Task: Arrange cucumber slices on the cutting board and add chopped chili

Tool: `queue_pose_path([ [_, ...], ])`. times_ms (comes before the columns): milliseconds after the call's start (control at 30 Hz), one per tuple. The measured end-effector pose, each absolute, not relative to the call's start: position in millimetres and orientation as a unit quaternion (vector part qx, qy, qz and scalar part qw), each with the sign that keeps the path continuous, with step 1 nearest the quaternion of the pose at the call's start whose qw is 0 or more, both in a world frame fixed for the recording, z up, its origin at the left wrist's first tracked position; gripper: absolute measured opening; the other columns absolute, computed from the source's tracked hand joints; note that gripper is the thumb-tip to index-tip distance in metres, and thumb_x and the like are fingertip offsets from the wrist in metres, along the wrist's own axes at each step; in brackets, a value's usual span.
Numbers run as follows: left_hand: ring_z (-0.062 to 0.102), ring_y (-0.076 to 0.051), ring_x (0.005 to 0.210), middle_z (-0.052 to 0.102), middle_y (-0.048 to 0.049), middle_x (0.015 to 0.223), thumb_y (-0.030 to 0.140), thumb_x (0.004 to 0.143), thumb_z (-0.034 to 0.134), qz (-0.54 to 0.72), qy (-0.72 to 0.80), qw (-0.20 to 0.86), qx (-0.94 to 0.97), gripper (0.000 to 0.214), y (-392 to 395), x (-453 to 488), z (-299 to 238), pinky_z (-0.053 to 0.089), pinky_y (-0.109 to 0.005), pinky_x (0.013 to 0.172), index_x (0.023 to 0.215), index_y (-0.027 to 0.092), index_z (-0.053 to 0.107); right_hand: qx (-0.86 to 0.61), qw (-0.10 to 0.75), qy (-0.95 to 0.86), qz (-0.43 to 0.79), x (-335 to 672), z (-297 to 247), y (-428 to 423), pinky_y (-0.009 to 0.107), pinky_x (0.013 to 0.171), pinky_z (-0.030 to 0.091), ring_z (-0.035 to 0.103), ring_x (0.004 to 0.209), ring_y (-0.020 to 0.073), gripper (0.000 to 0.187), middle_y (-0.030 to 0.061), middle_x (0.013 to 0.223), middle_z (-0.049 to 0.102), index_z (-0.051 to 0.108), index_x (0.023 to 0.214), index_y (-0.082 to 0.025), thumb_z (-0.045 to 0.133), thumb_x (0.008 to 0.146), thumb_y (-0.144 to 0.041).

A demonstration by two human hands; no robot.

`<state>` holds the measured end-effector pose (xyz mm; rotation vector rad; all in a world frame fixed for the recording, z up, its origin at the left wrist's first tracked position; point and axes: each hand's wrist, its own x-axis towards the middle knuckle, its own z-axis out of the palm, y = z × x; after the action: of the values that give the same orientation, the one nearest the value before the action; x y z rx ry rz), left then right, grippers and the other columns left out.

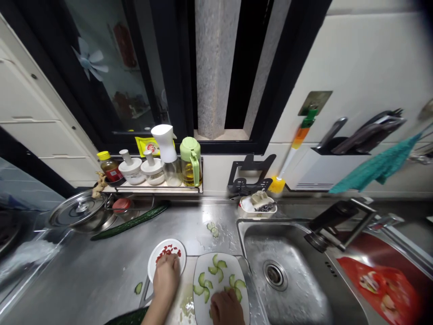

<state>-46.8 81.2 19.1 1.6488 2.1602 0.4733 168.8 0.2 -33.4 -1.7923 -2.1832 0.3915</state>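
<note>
My left hand (166, 276) reaches over a small round white plate (152, 265) of small red pieces (170, 249). Its fingers are bunched together at the near side of the red pieces, and what they pinch is hidden. On a larger white plate (219, 311), thin cucumber slices (202, 280) lie in pinwheel clusters. My right hand (227, 308) is low over this plate, its curled fingers at the near edge of the right cluster. The fingertips are partly hidden, so I cannot see what they hold. A knife handle (145, 289) shows beside my left wrist.
A whole cucumber (131, 222) lies at the back of the steel counter, near a lidded pot (79, 208). Several seasoning containers stand on a rack (158, 189). Loose cucumber slices (213, 229) lie on the wet counter. The sink (284, 289) is on the right, with a red bag (382, 289) beyond.
</note>
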Motion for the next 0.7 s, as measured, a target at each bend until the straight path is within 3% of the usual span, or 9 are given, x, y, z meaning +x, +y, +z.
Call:
queue_pose_path([
  [300,0.059,-0.021,0.094,0.066,-0.0089,0.094,0.024,0.086,0.045,0.154,0.776,0.157,0.591,0.03,101,-56,-10,0.042,-0.031,0.086,0.084,0.021,0.075,-0.623,0.139,-0.766,0.074,175,-43,-7,0.031,0.07,0.037,0.052,0.08,0.0224,0.015,0.0008,0.071,0.063,0.062,0.076,-0.025,0.06,0.071,-0.011],
  [700,0.059,-0.02,0.093,0.066,-0.0071,0.09,0.024,0.086,0.045,0.193,0.755,0.157,0.606,0.028,97,-60,-3,0.044,-0.032,0.088,0.08,0.021,0.073,-0.613,0.143,-0.774,0.068,179,-35,-8,0.028,0.07,0.038,0.052,0.076,0.0203,0.017,-0.0018,0.069,0.063,0.058,0.074,-0.025,0.062,0.068,-0.01],
])
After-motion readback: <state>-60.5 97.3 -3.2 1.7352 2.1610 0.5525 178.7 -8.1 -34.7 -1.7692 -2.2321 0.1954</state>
